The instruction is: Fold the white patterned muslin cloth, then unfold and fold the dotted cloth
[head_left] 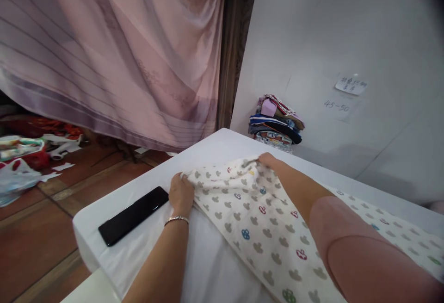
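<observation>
A white cloth printed with grey, red, blue and green mouse-head shapes lies over the white table, its far edge bunched up. My left hand, with a bracelet at the wrist, is closed on the cloth's far left corner. Farther right, my right hand reaches across and grips the far edge; its fingertips are partly hidden by the fabric. Just left of my left hand lies a black phone, flat on the table.
Folded clothes are stacked at the table's far side against a white wall with paper notes. A pink curtain hangs behind. Plastic bags and scraps lie on the tiled floor at left.
</observation>
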Action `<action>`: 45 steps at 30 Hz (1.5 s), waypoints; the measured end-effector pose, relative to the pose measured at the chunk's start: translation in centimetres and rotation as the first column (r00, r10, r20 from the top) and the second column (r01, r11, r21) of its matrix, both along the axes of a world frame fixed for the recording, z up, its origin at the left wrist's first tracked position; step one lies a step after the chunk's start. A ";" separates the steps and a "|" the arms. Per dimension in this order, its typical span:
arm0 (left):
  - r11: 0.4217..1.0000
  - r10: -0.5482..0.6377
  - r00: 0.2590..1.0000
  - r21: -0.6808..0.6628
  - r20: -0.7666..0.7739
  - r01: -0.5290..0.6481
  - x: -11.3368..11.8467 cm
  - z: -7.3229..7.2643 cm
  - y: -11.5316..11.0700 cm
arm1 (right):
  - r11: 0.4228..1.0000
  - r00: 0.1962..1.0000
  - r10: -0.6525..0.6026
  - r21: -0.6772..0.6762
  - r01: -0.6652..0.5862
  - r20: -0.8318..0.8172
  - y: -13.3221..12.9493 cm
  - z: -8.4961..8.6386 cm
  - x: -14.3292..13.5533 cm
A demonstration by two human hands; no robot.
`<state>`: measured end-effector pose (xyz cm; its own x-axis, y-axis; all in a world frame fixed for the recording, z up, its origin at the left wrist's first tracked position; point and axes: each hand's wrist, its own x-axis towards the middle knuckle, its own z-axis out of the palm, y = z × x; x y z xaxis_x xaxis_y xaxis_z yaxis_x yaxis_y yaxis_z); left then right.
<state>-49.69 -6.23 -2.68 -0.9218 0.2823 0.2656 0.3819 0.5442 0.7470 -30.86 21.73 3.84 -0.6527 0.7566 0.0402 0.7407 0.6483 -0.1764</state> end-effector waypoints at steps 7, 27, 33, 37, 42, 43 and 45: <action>0.999 0.031 0.999 0.022 0.026 -0.032 0.1 0.3 -0.1 | 0.911 0.784 0.376 0.353 -0.214 -0.494 -1.9 0.7 3.6; 0.999 0.045 0.997 0.021 0.067 -0.046 0.2 0.7 0.0 | 0.684 0.893 -0.373 -0.725 0.081 -0.253 -8.4 -2.6 8.2; 0.998 0.042 0.996 0.036 0.075 -0.045 0.2 0.7 0.1 | 0.798 0.890 -0.343 -0.593 0.106 -0.302 -7.9 -0.4 5.9; 0.998 0.056 0.996 0.035 0.072 -0.058 0.1 0.5 0.2 | 0.928 0.860 -0.309 -0.327 0.179 -0.405 -5.7 4.7 4.0; 0.994 0.083 0.991 0.056 0.100 -0.089 0.0 0.5 0.1 | 0.959 0.848 -0.028 0.225 0.172 -0.529 -2.6 11.8 3.1; 0.994 0.086 0.991 0.065 0.098 -0.093 0.0 0.5 0.1 | 0.941 0.859 -0.017 0.281 0.186 -0.512 -2.0 12.6 3.2; 0.992 0.088 0.991 0.077 0.101 -0.096 0.0 0.6 0.1 | 0.924 0.869 -0.076 0.293 0.246 -0.489 -0.9 13.6 3.5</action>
<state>-49.67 -6.11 -2.10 -0.9654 0.1759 0.1923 0.2564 0.5095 0.8214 -27.40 20.87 17.43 -0.3639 0.7333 0.5744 0.7269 0.6091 -0.3171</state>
